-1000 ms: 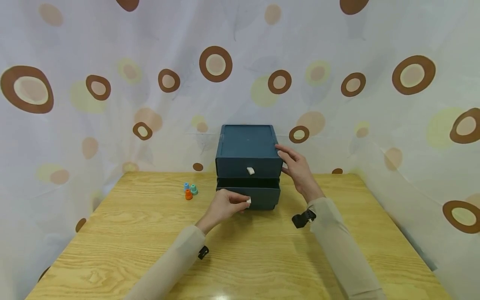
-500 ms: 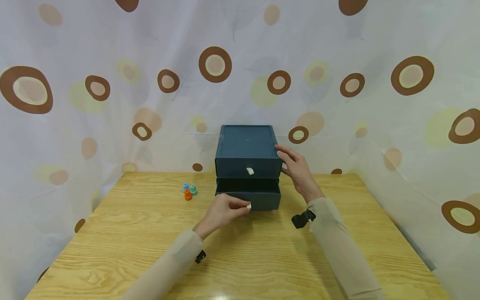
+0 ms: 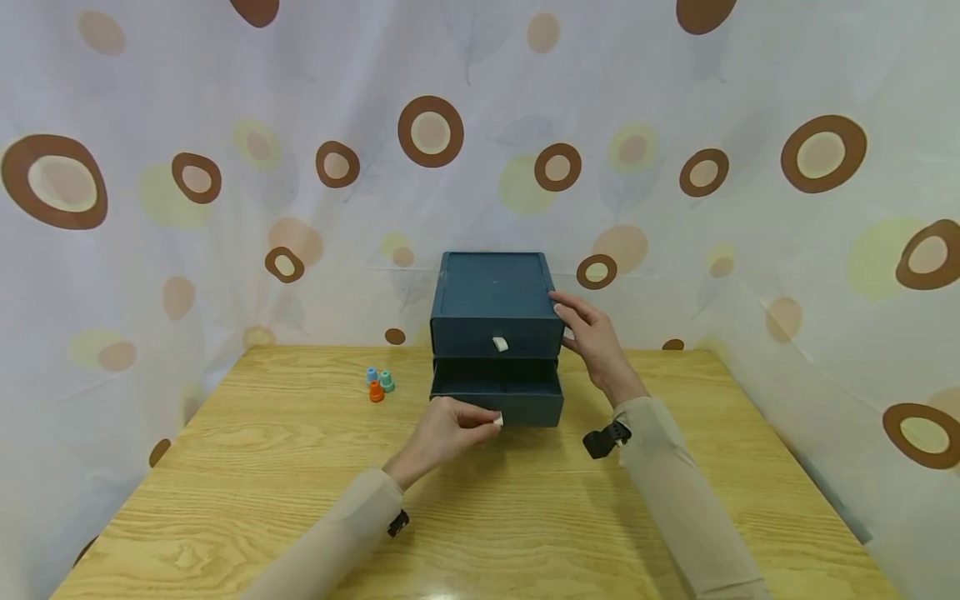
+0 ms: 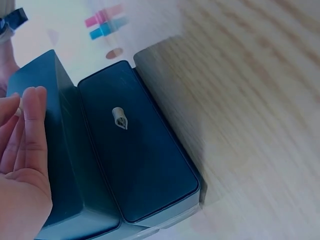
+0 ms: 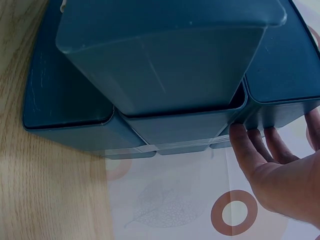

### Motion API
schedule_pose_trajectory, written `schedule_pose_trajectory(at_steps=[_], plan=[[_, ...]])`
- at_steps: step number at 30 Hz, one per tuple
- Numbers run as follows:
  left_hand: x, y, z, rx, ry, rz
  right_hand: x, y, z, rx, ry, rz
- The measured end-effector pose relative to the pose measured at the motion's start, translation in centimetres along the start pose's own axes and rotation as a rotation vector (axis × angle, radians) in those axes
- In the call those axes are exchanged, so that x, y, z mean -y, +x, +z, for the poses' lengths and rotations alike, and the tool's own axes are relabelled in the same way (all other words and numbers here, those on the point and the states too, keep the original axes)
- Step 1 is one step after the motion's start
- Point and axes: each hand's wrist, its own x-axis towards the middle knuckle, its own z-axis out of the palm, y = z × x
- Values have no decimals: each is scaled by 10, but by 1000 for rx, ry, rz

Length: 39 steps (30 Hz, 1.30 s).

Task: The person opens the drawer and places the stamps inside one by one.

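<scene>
A dark blue cabinet of stacked drawers [image 3: 495,287] stands on the table by the back wall. Its pulled-out drawer [image 3: 528,410] lies under the shut top drawer [image 3: 465,337]; the inside that shows is dark and bare. With thumb and fingers my left hand [image 3: 447,429] pinches the white pull tab [image 3: 498,420] on that drawer's front. My right hand [image 3: 596,337] rests against the cabinet's right side, fingers spread, and in the right wrist view its fingertips touch the side wall. Below the pulled-out drawer, a bottom drawer [image 4: 135,150] with its own tab shows in the left wrist view.
Left of the cabinet, three small cone-shaped pieces stand together: an orange one [image 3: 377,392], a light blue one [image 3: 372,375] and a teal one [image 3: 387,382]. A patterned curtain [image 3: 300,167] hangs behind the wooden table [image 3: 247,483].
The drawer has slid farther out toward me, with my left hand pinching its tab and moving along. My right hand has kept its place on the cabinet's side.
</scene>
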Motion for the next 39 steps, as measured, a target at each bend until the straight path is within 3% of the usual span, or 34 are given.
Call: schedule_pose_trajectory(at_steps=[8,15,33,39], plan=[[-1,-5,3,0,19,8,1,0,0,-8,6,13],[-4,-10,3,-3,44,63,0,2,0,-10,5,8],[-6,-17,4,11,-1,53,1,3,1,-20,4,13],[-6,-18,5,-2,25,101,1,2,0,-21,-2,16]])
